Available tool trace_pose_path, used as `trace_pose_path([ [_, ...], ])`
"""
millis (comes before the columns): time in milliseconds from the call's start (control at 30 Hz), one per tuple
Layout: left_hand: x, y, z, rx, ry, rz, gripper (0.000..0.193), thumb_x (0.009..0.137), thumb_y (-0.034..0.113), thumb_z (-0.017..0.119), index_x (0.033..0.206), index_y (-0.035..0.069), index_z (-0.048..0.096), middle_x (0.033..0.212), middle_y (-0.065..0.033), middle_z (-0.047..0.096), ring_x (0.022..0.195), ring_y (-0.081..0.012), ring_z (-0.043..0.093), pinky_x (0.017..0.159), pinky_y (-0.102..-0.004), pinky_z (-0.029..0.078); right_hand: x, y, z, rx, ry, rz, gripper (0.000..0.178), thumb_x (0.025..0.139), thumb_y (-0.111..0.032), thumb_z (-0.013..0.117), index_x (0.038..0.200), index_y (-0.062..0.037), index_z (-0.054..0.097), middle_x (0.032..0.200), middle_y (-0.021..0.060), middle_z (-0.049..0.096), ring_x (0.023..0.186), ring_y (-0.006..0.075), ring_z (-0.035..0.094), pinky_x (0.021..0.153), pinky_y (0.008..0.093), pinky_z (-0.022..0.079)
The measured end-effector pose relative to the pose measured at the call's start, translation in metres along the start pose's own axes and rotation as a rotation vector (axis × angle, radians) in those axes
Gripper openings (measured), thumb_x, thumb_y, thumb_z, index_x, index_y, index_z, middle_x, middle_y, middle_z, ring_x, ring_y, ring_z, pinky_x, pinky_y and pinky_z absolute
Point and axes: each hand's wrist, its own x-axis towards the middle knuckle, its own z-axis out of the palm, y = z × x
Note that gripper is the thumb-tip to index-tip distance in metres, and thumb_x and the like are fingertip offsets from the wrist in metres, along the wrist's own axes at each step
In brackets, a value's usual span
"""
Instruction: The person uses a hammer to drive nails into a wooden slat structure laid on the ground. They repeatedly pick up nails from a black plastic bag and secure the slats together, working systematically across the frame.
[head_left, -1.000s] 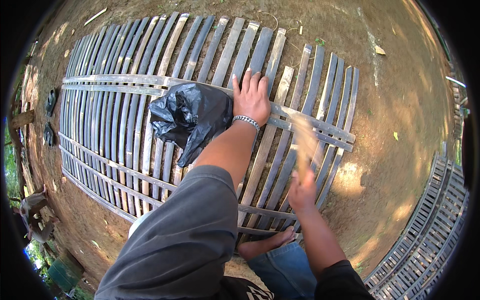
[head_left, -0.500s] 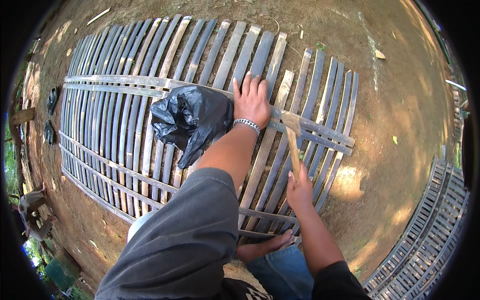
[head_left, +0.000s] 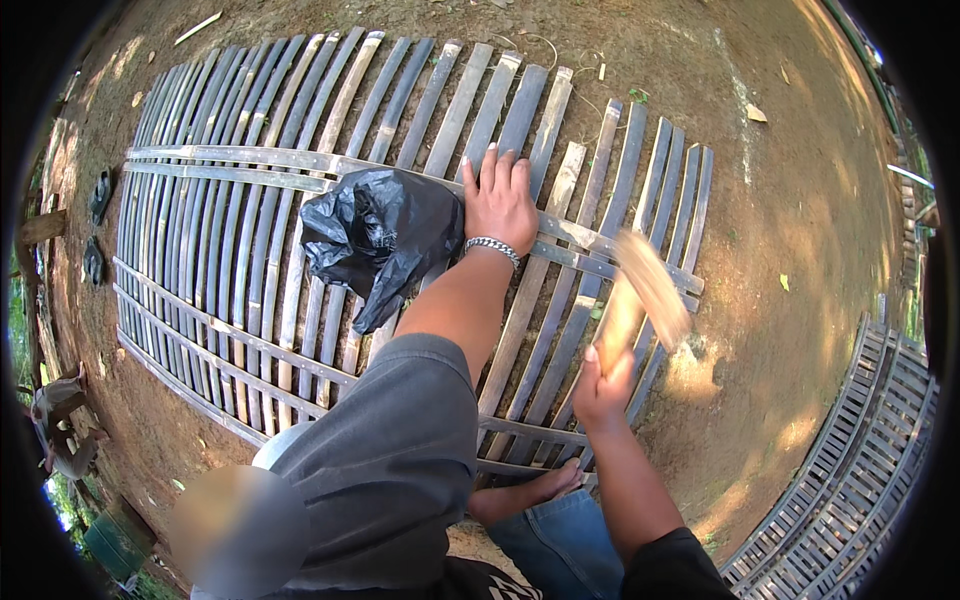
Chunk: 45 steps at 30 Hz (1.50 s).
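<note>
Below me on the ground lies a large panel of bamboo slats (head_left: pixel 440 115), joined by paired cross strips. My left hand (head_left: pixel 500 205), a chain bracelet at its wrist, rests flat on the upper cross strips (head_left: pixel 570 235) with its fingers stretched out. Beside it, to the left, sits a crumpled black plastic bag (head_left: pixel 385 225); what it contains is hidden. My right hand (head_left: pixel 603 385) is closed round the wooden handle of a hammer (head_left: pixel 622 318). The hammer's head is smeared by motion and stands raised above the right end of the panel.
A second slatted panel (head_left: pixel 835 470) lies at the lower right. Dark sandals (head_left: pixel 97 225) are on the dirt at the left. My bare foot (head_left: pixel 555 483) is by the panel's near edge. A blurred round patch (head_left: pixel 238 530) covers the lower left.
The hammer has come up off the cross strips, its head swinging to the right and towards me. My left hand stays pressed at the same place beside the bag.
</note>
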Motion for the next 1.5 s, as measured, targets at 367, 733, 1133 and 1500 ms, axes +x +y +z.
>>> trace_pose_path([
  [367,0.007,0.000,-0.002,-0.064,0.051,0.028,0.036,0.097,0.015,0.052,0.132,0.009,0.054,0.145,-0.0114,0.052,0.146,-0.0323,0.035,0.122,-0.0596,0.016,-0.030,0.007,-0.026,-0.320,-0.174,0.122,0.051,0.100,-0.016,0.057,0.148,-0.0099,0.041,0.126,0.0299,0.062,0.112,0.0498,0.061,0.092,0.0529,0.051],
  [733,-0.073,-0.059,-0.194,-0.597,0.091,0.700,0.022,0.088,0.014,0.064,0.105,0.000,0.060,0.098,-0.0171,0.061,0.091,-0.0338,0.059,0.084,-0.0464,0.047,-0.076,0.032,-0.043,-0.271,-0.312,0.450,0.049,0.099,-0.026,0.061,0.141,-0.0088,0.045,0.109,0.0317,0.066,0.105,0.0507,0.063,0.086,0.0540,0.051],
  [1133,-0.070,-0.172,-0.088,0.027,-0.285,-0.015,0.018,0.094,0.013,0.051,0.102,0.006,0.066,0.097,-0.0201,0.070,0.087,-0.0419,0.070,0.077,-0.0501,0.057,-0.067,0.013,-0.040,-0.332,-0.384,0.440,0.046,0.099,-0.026,0.061,0.139,-0.0081,0.046,0.107,0.0305,0.067,0.101,0.0507,0.064,0.084,0.0547,0.051],
  [1500,-0.046,-0.152,-0.116,0.139,-0.440,-0.203,0.021,0.092,0.024,0.059,0.093,0.009,0.074,0.095,-0.0206,0.074,0.090,-0.0373,0.073,0.080,-0.0484,0.058,-0.070,-0.005,-0.038,-0.353,-0.338,0.455,0.045,0.098,-0.024,0.063,0.137,-0.0061,0.048,0.109,0.0303,0.067,0.105,0.0491,0.064,0.088,0.0516,0.050],
])
